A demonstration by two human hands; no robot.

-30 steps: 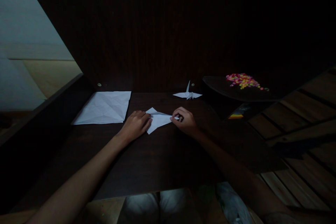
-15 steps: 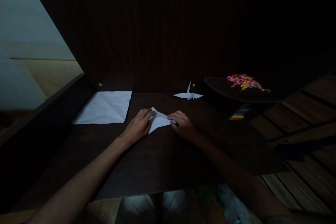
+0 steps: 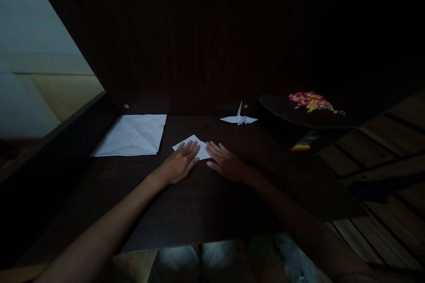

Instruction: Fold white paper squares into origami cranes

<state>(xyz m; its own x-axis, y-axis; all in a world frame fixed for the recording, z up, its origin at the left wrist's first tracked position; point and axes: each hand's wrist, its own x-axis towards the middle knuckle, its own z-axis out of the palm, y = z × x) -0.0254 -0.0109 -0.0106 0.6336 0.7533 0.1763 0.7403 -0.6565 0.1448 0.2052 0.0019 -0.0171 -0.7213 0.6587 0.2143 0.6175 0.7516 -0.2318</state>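
A folded piece of white paper [image 3: 203,152] lies on the dark wooden desk [image 3: 186,212], partly covered by both hands. My left hand [image 3: 181,161] rests flat on its left part with the fingers stretched out. From the other side, my right hand [image 3: 227,161] lies with straight fingers on the paper's right part, hiding that end. Behind them, near the back panel, stands a white origami crane [image 3: 239,119] with its wings spread. A creased stack of white paper sheets [image 3: 133,135] lies to the left.
A low board [image 3: 59,137] edges the desk on the left. At the right, a curved dark shelf [image 3: 282,112] bears a pile of small colourful pieces [image 3: 312,101]. The tall back panel [image 3: 186,44] rises behind the desk. Wooden slats [image 3: 388,150] show at the far right.
Fingers that gripped the paper's edges have flattened out on it. The paper has been pressed down and now shows a flatter, wider outline. The crane and stack have stayed put.
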